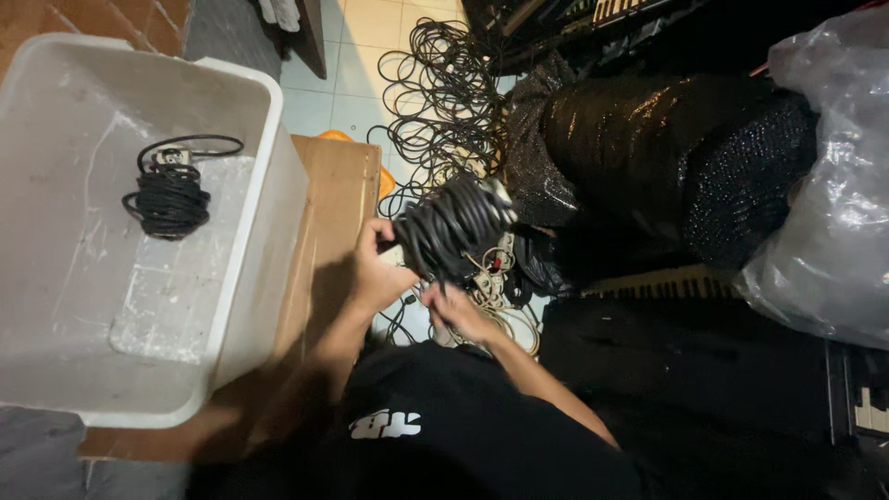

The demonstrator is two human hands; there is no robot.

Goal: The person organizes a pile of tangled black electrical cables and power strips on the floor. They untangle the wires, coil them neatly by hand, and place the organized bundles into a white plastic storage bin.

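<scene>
Gripping cable coil (454, 227), both hands (380, 273) raised

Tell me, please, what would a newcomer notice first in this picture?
First, the bundle of black cable at the centre, held by the left hand, with the right hand just below it. Next, the big white tub on the left, with one coiled cable inside. Loose black wires sprawl on the tiled floor above.

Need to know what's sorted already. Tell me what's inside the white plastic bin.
The white plastic bin holds one bundled black cable with a pale plug end, lying near the far wall. The rest of its visible floor shows only scuffs; nothing shows what lies under the bundle.
</scene>
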